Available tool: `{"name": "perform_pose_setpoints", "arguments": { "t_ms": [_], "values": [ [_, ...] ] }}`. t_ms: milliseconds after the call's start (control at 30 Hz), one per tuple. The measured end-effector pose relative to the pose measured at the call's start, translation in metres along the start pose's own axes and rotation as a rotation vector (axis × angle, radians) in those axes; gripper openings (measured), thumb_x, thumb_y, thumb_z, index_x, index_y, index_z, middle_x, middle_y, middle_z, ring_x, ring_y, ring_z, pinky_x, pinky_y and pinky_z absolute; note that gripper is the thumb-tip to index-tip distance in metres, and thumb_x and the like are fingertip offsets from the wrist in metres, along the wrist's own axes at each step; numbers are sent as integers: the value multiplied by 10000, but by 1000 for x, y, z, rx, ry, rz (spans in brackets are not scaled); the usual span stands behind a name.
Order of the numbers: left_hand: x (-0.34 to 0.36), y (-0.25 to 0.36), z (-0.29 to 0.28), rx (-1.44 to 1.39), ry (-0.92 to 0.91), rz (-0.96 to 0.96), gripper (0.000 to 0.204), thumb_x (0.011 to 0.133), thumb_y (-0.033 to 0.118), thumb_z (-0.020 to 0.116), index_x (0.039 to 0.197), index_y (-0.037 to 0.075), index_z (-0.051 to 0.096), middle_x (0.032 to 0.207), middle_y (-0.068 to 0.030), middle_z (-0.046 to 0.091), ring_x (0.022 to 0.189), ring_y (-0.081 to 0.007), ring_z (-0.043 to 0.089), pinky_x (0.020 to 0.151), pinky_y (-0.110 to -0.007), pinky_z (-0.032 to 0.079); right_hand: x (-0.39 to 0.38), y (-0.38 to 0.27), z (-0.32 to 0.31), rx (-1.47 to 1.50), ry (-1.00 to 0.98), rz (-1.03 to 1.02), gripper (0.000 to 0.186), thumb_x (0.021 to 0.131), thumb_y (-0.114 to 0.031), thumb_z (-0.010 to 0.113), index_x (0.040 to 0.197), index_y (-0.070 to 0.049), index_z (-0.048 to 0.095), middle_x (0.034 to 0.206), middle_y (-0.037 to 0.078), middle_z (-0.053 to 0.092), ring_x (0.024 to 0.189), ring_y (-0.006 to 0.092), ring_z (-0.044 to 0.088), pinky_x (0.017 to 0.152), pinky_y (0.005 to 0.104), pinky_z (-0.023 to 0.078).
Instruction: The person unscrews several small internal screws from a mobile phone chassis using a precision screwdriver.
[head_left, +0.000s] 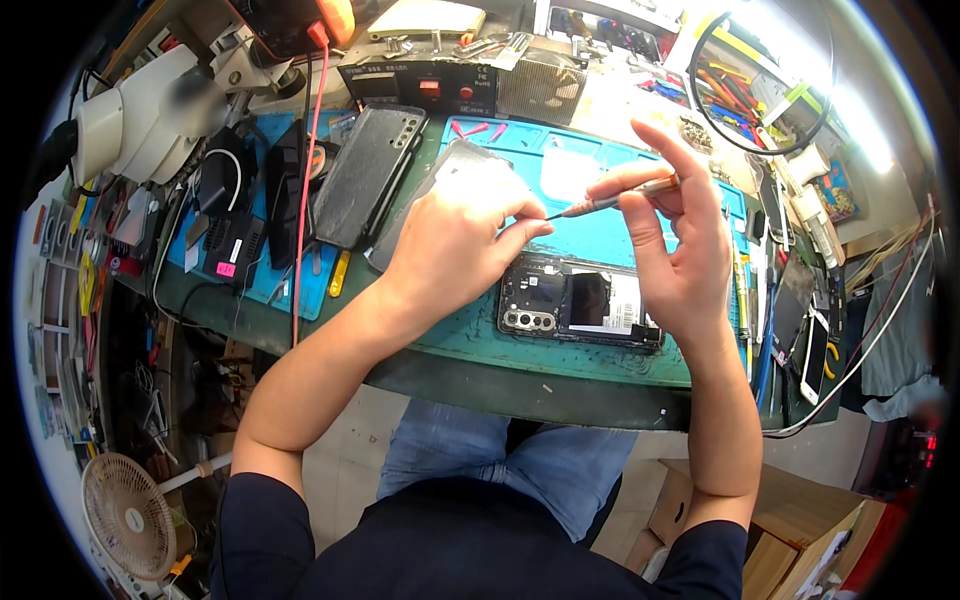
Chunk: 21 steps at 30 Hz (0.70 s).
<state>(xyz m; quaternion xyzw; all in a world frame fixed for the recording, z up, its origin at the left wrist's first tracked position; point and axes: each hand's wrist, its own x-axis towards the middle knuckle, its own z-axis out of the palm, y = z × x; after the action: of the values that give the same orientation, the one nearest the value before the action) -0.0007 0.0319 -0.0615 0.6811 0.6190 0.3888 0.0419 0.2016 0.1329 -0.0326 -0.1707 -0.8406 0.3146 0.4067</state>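
My right hand (680,240) grips a slim screwdriver (605,203) with an orange-brown handle, its shaft pointing left. The screwdriver's dark tip meets the thumb and index finger of my left hand (455,235), which are pinched together. Anything small between those fingertips is too tiny to make out. Below both hands, an opened phone (580,303) lies flat on the blue work mat (465,335), its inside facing up. Its camera cluster is at the lower left, with a dark panel and a white label further right. Partly under my left hand lies a grey phone-shaped panel (468,155).
Left of my left hand lie a dark phone back cover (370,178) and a yellow tool (340,273). A red cable (301,200) crosses the bench edge. A power box (425,88) stands behind, a microscope (150,120) at far left. Tools and a white phone (815,358) crowd the right.
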Motion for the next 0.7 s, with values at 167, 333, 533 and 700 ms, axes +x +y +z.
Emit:
{"name": "perform_pose_setpoints", "arguments": {
  "t_ms": [167, 333, 533, 700],
  "values": [
    [-11, 15, -4, 169, 7, 115, 129, 855, 117, 826, 885, 52, 719, 899, -71, 703, 841, -267, 682, 721, -376, 549, -5, -6, 3, -58, 7, -72, 502, 1027, -63, 686, 1491, 21, 514, 995, 119, 776, 904, 163, 761, 879, 313, 585],
    [-22, 22, -12, -88, -109, -22, 113, 891, 110, 812, 965, 43, 758, 909, -55, 706, 835, -245, 684, 736, -364, 548, -9, -13, 9, 63, 54, -90, 448, 974, -35, 729, 1411, -36, 630, 910, 71, 768, 802, 174, 768, 735, 286, 597],
    [-50, 29, -20, -299, -259, -31, 178, 934, 30, 744, 1107, 54, 777, 990, -73, 671, 948, -250, 633, 824, -364, 510, -12, -47, -10, -135, -227, -174, 384, 990, -18, 714, 1358, 54, 629, 901, 129, 768, 777, 183, 754, 724, 291, 583],
    [-60, 33, -22, -345, -289, -6, 253, 927, -40, 691, 1157, 43, 755, 1024, -75, 624, 1005, -281, 587, 892, -388, 483, -22, -40, -6, -59, -261, -161, 411, 955, -24, 749, 1346, 47, 644, 877, 125, 762, 752, 197, 756, 690, 298, 578]
  ]
}}
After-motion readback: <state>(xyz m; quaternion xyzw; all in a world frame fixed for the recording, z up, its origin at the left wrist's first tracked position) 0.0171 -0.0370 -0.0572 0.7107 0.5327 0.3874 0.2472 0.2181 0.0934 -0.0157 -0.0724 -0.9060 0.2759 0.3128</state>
